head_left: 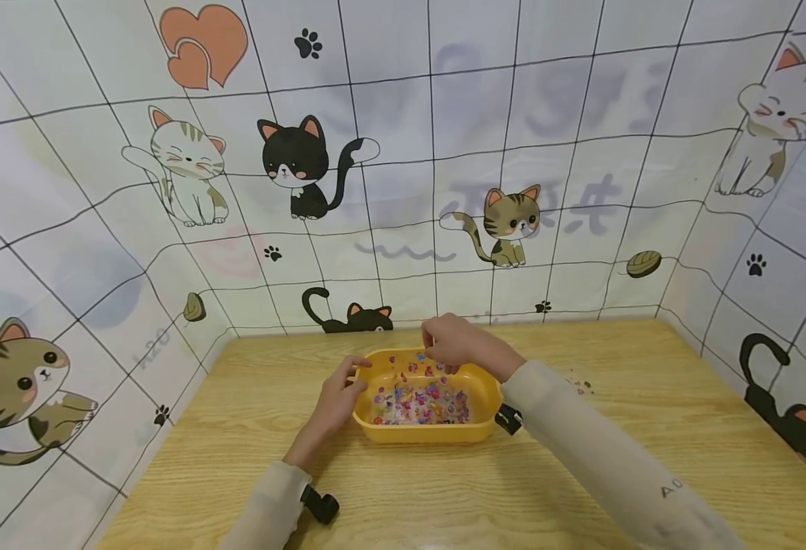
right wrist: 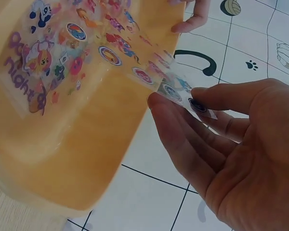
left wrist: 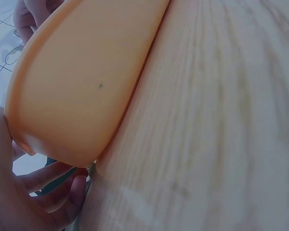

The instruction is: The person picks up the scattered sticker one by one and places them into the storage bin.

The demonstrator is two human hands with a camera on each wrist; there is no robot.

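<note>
A yellow plastic basin stands on the wooden table. My left hand grips its left end at the rim; in the left wrist view, fingers curl near the basin's outer corner. Above the back rim, my right hand pinches the edge of a clear sticker sheet between thumb and fingers. That sheet, printed with small colourful cartoon figures and round badges, slopes down into the basin. More clear printed stickers lie on the basin's floor, some with purple lettering in the right wrist view.
The wooden table extends around the basin. Tiny coloured bits show on the table to the right, beyond the right sleeve. A white gridded wall covering with printed cats encloses the back and sides. Black wrist straps circle both sleeves.
</note>
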